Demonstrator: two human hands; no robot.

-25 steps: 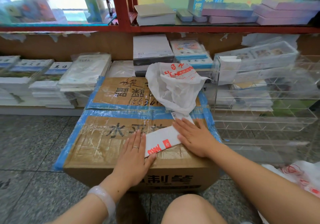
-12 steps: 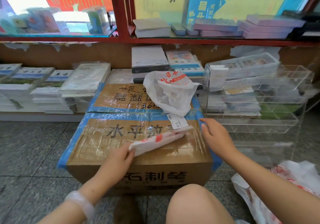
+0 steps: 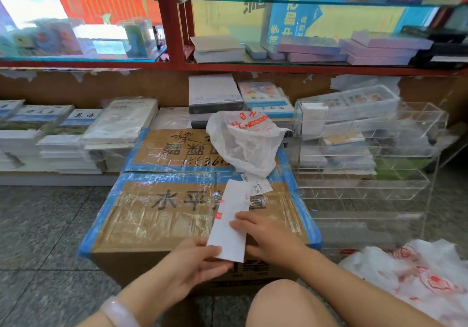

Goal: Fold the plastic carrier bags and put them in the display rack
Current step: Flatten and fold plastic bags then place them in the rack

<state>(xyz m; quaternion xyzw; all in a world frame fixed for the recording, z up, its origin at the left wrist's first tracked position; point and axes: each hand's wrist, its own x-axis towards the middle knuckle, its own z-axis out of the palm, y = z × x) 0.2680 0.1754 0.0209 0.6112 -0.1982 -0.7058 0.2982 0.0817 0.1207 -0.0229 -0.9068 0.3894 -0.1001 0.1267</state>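
A white carrier bag folded into a long narrow strip (image 3: pixel 231 221) with small red marks lies lengthwise on the taped cardboard box (image 3: pixel 162 215). My left hand (image 3: pixel 196 259) pinches the strip's near end at the box's front edge. My right hand (image 3: pixel 266 235) rests on the strip's right side, fingers fairly straight. A crumpled white bag with red print (image 3: pixel 249 141) sits at the box's far right. The clear acrylic display rack (image 3: pixel 364 174) stands to the right of the box, with a small white folded piece (image 3: pixel 312 119) in its top compartment.
More white bags with red print (image 3: pixel 415 278) lie in a heap on the floor at the lower right. Stacks of books (image 3: pixel 76 134) line the low shelf behind the box. My bare knee (image 3: pixel 286 304) is just below the box front.
The folded strip, lifted by my left hand half a second ago, now lies lengthwise on the box. My right hand has come back onto it.
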